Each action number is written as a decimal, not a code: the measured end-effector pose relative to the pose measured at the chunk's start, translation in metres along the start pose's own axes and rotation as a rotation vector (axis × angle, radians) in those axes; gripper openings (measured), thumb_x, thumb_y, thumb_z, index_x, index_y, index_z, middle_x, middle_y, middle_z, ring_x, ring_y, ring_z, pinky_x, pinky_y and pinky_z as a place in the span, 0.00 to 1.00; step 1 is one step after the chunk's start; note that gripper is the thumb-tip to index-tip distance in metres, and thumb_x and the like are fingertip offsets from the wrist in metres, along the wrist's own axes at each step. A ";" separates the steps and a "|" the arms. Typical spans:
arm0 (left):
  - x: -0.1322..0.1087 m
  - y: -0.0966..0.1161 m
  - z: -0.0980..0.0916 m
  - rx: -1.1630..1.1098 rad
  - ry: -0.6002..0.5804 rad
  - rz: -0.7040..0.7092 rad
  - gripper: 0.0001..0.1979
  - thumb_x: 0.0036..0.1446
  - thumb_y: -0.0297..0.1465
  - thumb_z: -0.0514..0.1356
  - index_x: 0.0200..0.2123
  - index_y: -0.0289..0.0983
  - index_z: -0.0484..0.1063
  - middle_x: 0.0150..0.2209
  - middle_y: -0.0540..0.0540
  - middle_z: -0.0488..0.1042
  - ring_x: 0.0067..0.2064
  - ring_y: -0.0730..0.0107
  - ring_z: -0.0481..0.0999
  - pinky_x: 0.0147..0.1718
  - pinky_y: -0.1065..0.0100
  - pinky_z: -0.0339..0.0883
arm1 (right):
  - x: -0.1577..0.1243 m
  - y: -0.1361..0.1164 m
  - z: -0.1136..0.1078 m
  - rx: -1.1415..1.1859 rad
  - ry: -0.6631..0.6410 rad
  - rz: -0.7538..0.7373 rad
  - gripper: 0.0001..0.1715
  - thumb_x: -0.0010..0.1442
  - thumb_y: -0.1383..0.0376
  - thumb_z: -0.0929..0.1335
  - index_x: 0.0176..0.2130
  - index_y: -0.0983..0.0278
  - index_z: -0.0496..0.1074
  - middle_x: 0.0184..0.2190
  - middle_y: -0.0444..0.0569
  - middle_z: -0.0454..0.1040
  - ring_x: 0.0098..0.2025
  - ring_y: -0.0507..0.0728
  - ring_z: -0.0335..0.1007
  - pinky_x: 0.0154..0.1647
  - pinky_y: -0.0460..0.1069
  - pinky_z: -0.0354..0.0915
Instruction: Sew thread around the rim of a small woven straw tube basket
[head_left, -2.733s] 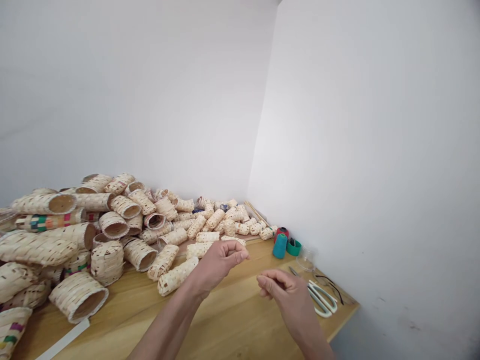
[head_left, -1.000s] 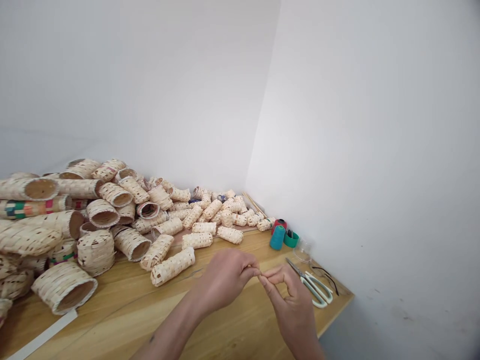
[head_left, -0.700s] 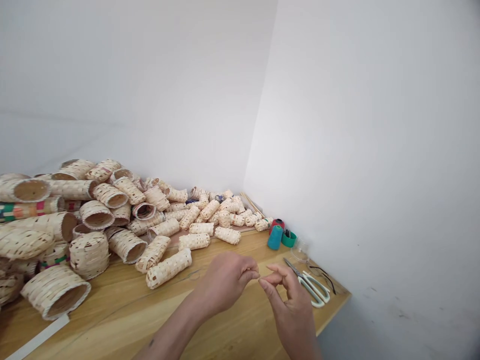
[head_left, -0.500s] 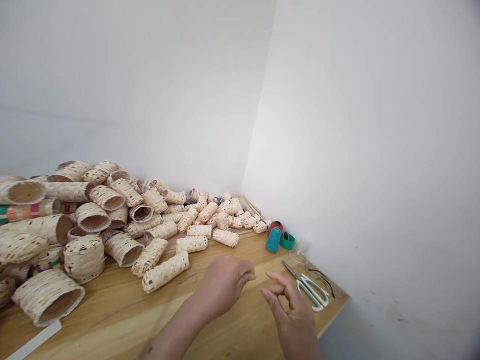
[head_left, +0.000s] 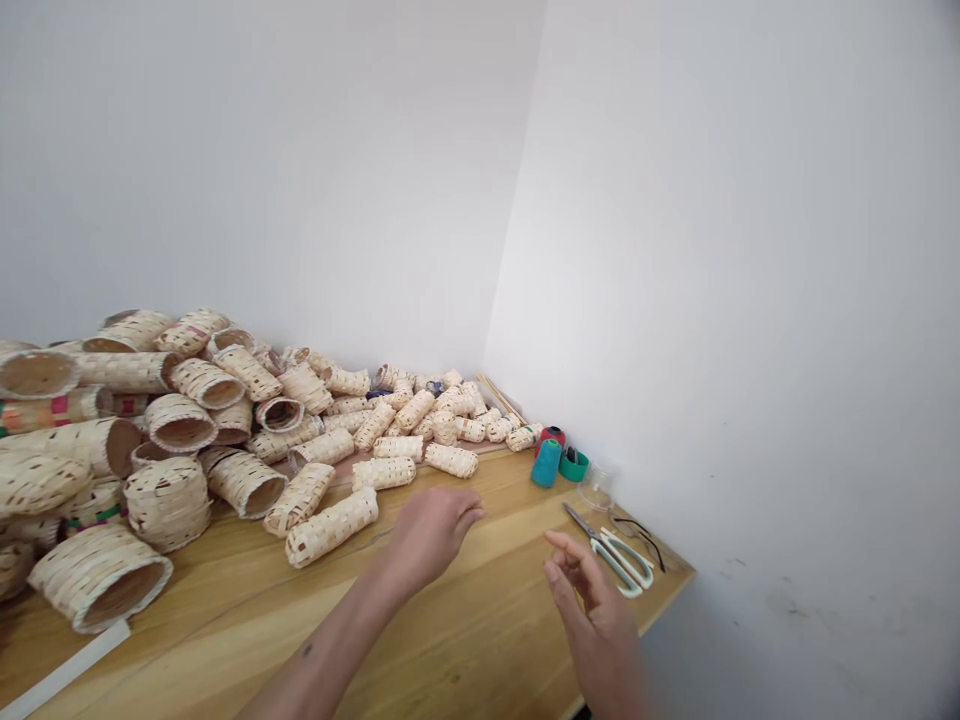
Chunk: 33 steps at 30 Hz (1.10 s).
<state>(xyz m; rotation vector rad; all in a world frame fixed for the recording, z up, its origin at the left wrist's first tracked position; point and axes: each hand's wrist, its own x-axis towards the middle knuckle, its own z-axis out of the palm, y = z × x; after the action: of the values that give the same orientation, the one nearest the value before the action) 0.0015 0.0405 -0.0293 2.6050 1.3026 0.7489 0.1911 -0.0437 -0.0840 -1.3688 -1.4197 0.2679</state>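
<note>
My left hand (head_left: 433, 540) is over the wooden table (head_left: 465, 640), its fingers pinched together. What the pinch holds, if anything, is too small to make out. Lower right of it, my right hand (head_left: 596, 615) has its thumb and fingers curled close together, and anything between them is too fine to see. A thin dark thread (head_left: 225, 608) seems to run across the tabletop towards my left hand. Nearest that hand lies a small woven tube basket (head_left: 332, 527), closed at one end. Beside my right hand rest scissors (head_left: 619, 560) with pale handles.
Many woven baskets (head_left: 180, 425) are heaped along the wall at left. A teal thread cone (head_left: 546, 464), a red cone (head_left: 553, 436), a green cup (head_left: 574, 466), a clear container (head_left: 596, 487) and glasses (head_left: 646, 538) stand or lie near the right wall. A white strip (head_left: 71, 670) is at lower left.
My hands have moved apart: the left shifted leftwards with its pinch kept, the right slightly right and down. The view has tilted a little. The baskets have stayed in place.
</note>
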 end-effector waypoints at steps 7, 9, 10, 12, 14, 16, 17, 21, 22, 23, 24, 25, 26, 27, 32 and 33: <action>-0.002 0.009 -0.009 -0.148 0.006 0.035 0.17 0.63 0.36 0.48 0.24 0.36 0.66 0.24 0.50 0.70 0.26 0.72 0.64 0.25 0.71 0.46 | 0.001 0.004 -0.001 0.039 -0.003 0.087 0.21 0.58 0.52 0.65 0.46 0.59 0.72 0.36 0.49 0.73 0.34 0.56 0.69 0.37 0.49 0.68; -0.003 0.013 -0.012 -0.175 0.005 0.047 0.17 0.63 0.35 0.49 0.24 0.36 0.66 0.23 0.51 0.69 0.26 0.72 0.64 0.25 0.71 0.46 | 0.002 0.006 0.002 0.059 -0.047 0.070 0.21 0.57 0.53 0.65 0.47 0.60 0.72 0.35 0.49 0.72 0.31 0.55 0.68 0.34 0.48 0.68; -0.003 0.014 -0.014 -0.184 0.001 0.053 0.17 0.62 0.35 0.49 0.24 0.36 0.66 0.23 0.51 0.69 0.26 0.72 0.64 0.25 0.71 0.46 | 0.003 0.006 0.003 0.069 -0.060 0.063 0.22 0.57 0.54 0.66 0.48 0.60 0.72 0.34 0.48 0.72 0.30 0.54 0.68 0.33 0.47 0.67; -0.003 0.016 -0.015 -0.191 -0.007 0.061 0.16 0.62 0.35 0.48 0.25 0.36 0.67 0.23 0.51 0.70 0.26 0.72 0.64 0.25 0.71 0.46 | 0.006 0.005 0.006 0.093 -0.081 0.069 0.22 0.56 0.55 0.66 0.48 0.61 0.72 0.34 0.48 0.71 0.30 0.54 0.67 0.31 0.46 0.66; -0.004 0.017 -0.016 -0.191 -0.024 0.061 0.16 0.62 0.35 0.48 0.26 0.36 0.68 0.24 0.50 0.70 0.26 0.72 0.65 0.25 0.70 0.46 | 0.008 0.003 0.009 0.121 -0.098 0.101 0.23 0.55 0.55 0.66 0.48 0.62 0.72 0.33 0.48 0.70 0.29 0.53 0.65 0.29 0.46 0.65; -0.004 0.017 -0.017 -0.190 -0.026 0.062 0.16 0.62 0.35 0.49 0.26 0.36 0.68 0.24 0.50 0.70 0.26 0.72 0.65 0.25 0.70 0.46 | 0.010 0.000 0.012 0.147 -0.123 0.136 0.23 0.55 0.55 0.66 0.48 0.63 0.71 0.32 0.47 0.69 0.28 0.53 0.64 0.28 0.46 0.64; -0.004 0.018 -0.017 -0.189 -0.022 0.064 0.16 0.62 0.35 0.49 0.26 0.36 0.68 0.24 0.51 0.70 0.26 0.72 0.65 0.25 0.70 0.46 | 0.011 -0.001 0.014 0.160 -0.132 0.147 0.24 0.55 0.55 0.66 0.49 0.63 0.71 0.32 0.47 0.68 0.28 0.53 0.63 0.28 0.46 0.63; -0.004 0.018 -0.017 -0.188 -0.009 0.081 0.16 0.62 0.35 0.49 0.24 0.36 0.67 0.23 0.51 0.69 0.26 0.72 0.64 0.25 0.70 0.45 | 0.013 -0.002 0.021 0.196 -0.173 0.155 0.22 0.55 0.55 0.66 0.47 0.62 0.71 0.31 0.46 0.68 0.27 0.52 0.61 0.28 0.45 0.61; -0.005 0.018 -0.017 -0.189 -0.005 0.084 0.16 0.62 0.35 0.49 0.24 0.36 0.67 0.23 0.51 0.70 0.26 0.72 0.64 0.25 0.70 0.45 | 0.013 -0.002 0.022 0.201 -0.183 0.156 0.22 0.54 0.55 0.67 0.46 0.62 0.72 0.31 0.45 0.68 0.27 0.52 0.61 0.28 0.45 0.60; -0.005 0.017 -0.017 -0.192 0.001 0.086 0.16 0.62 0.35 0.49 0.25 0.36 0.68 0.24 0.51 0.70 0.26 0.72 0.64 0.25 0.70 0.45 | 0.013 -0.002 0.023 0.204 -0.191 0.156 0.21 0.54 0.54 0.67 0.44 0.62 0.72 0.30 0.45 0.68 0.27 0.52 0.61 0.28 0.45 0.60; -0.005 0.017 -0.016 -0.195 0.006 0.087 0.16 0.62 0.35 0.49 0.25 0.36 0.68 0.24 0.51 0.70 0.26 0.72 0.64 0.25 0.70 0.45 | 0.013 -0.002 0.024 0.205 -0.189 0.157 0.20 0.54 0.54 0.67 0.43 0.62 0.73 0.30 0.45 0.67 0.27 0.52 0.61 0.29 0.45 0.60; -0.005 0.016 -0.016 -0.198 0.009 0.088 0.16 0.62 0.35 0.49 0.25 0.36 0.68 0.24 0.51 0.70 0.26 0.72 0.64 0.25 0.70 0.45 | 0.013 -0.003 0.025 0.208 -0.186 0.156 0.19 0.54 0.54 0.67 0.41 0.62 0.73 0.29 0.45 0.67 0.27 0.52 0.60 0.29 0.45 0.59; -0.005 0.016 -0.016 -0.200 0.008 0.086 0.16 0.62 0.35 0.49 0.25 0.36 0.68 0.24 0.51 0.70 0.26 0.72 0.64 0.25 0.70 0.45 | 0.013 -0.003 0.025 0.211 -0.183 0.154 0.17 0.55 0.53 0.67 0.38 0.63 0.74 0.28 0.45 0.67 0.27 0.52 0.60 0.29 0.45 0.59; -0.005 0.015 -0.015 -0.200 0.006 0.084 0.16 0.62 0.35 0.49 0.25 0.36 0.67 0.24 0.51 0.70 0.26 0.72 0.64 0.25 0.70 0.45 | 0.013 -0.004 0.026 0.214 -0.178 0.152 0.17 0.55 0.53 0.66 0.35 0.63 0.73 0.27 0.45 0.67 0.27 0.52 0.60 0.28 0.45 0.59; -0.003 0.012 -0.012 -0.177 -0.009 0.071 0.16 0.62 0.36 0.49 0.24 0.36 0.66 0.23 0.52 0.69 0.26 0.72 0.64 0.25 0.70 0.45 | 0.012 -0.005 0.025 0.194 -0.158 0.149 0.17 0.57 0.52 0.64 0.29 0.63 0.70 0.24 0.43 0.65 0.25 0.51 0.58 0.26 0.44 0.56; -0.003 0.012 -0.012 -0.172 -0.015 0.070 0.16 0.62 0.36 0.49 0.24 0.36 0.66 0.24 0.51 0.70 0.27 0.72 0.65 0.25 0.70 0.45 | 0.012 -0.004 0.025 0.185 -0.155 0.145 0.17 0.57 0.53 0.64 0.30 0.64 0.71 0.24 0.43 0.65 0.26 0.52 0.59 0.26 0.44 0.57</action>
<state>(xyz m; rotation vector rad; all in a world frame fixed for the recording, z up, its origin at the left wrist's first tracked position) 0.0028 0.0301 -0.0162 2.5248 1.0947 0.8124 0.1720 -0.0230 -0.0842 -1.3220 -1.3859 0.5962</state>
